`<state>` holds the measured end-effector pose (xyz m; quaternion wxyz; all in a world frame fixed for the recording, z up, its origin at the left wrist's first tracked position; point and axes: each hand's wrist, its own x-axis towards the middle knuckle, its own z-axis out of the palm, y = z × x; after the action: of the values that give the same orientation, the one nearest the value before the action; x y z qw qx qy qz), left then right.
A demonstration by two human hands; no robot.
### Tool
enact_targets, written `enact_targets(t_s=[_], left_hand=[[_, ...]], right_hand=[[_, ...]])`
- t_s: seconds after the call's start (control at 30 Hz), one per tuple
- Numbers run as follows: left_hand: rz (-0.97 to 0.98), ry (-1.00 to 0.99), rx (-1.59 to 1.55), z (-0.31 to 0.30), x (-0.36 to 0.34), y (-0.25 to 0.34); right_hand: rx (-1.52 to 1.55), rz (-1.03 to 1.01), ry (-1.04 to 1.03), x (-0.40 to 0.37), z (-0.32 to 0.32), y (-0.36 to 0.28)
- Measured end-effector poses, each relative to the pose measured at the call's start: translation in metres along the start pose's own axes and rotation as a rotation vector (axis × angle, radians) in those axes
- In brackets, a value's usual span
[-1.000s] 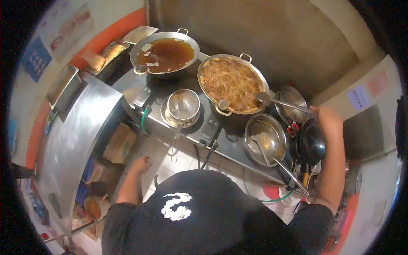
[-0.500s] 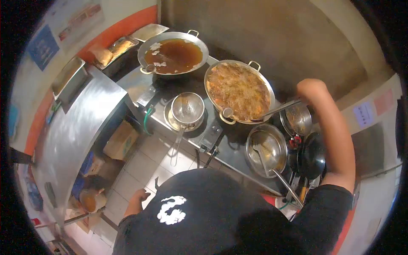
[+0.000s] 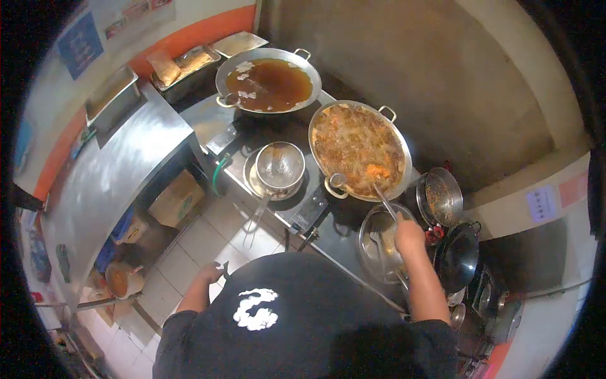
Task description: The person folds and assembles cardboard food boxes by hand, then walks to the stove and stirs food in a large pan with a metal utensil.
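My right hand (image 3: 409, 237) is wrapped around the handle of a long metal cooking utensil (image 3: 386, 203). The utensil slants into a wide pan (image 3: 406, 149) of bubbling brown oil. Its working end is under the froth, so its kind is hidden. Beside that end, an orange fried piece (image 3: 377, 171) shows at the surface. Low at my left side, my left hand (image 3: 206, 275) hangs apart from the stove, fingers loosely bent, with nothing visible in it. A dark strap lies close to its fingertips. Below my right hand is a steel bowl (image 3: 366, 243) with a fork-like utensil (image 3: 380, 245) inside.
Another wide pan (image 3: 221, 82) of brown oil stands at the back left. A wire strainer (image 3: 280, 165) rests over a pot, its handle jutting past the stove edge. At right are a steel pot (image 3: 456, 199) and a black wok (image 3: 459, 262). A steel counter (image 3: 136, 142) runs along the left.
My right hand has come down and left from beyond the pan's right side, swinging the utensil steeper. An orange piece now shows at the oil's surface. My left hand has risen slightly.
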<state>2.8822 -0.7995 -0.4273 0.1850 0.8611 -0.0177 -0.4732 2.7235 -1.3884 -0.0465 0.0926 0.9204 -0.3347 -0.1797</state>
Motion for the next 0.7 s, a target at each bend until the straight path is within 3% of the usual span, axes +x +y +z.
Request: enact_targets(t_s=[0.07,0.17,0.27,0.37,0.47,0.7], left_hand=[[-0.020,-0.036,0.042,-0.007,-0.001,0.009],[-0.007,-0.028,0.109,-0.015,-0.002,0.013],[-0.006,-0.024,0.132,-0.024,-0.001,0.017],[0.004,-0.013,0.087,-0.012,0.024,0.006],[0.019,0.009,0.136,-0.015,0.015,0.013],[0.004,-0.023,0.107,-0.004,0.010,0.013]], right_hand=[[0.079,0.028,0.016,0.005,0.014,-0.001],[0.176,-0.086,0.099,0.027,0.043,0.019],[0.267,0.010,0.118,0.052,0.055,0.032],[0.271,-0.102,0.159,0.039,0.042,0.019],[0.335,-0.040,0.283,0.055,0.064,0.025],[0.349,0.001,0.257,0.080,0.062,-0.002]])
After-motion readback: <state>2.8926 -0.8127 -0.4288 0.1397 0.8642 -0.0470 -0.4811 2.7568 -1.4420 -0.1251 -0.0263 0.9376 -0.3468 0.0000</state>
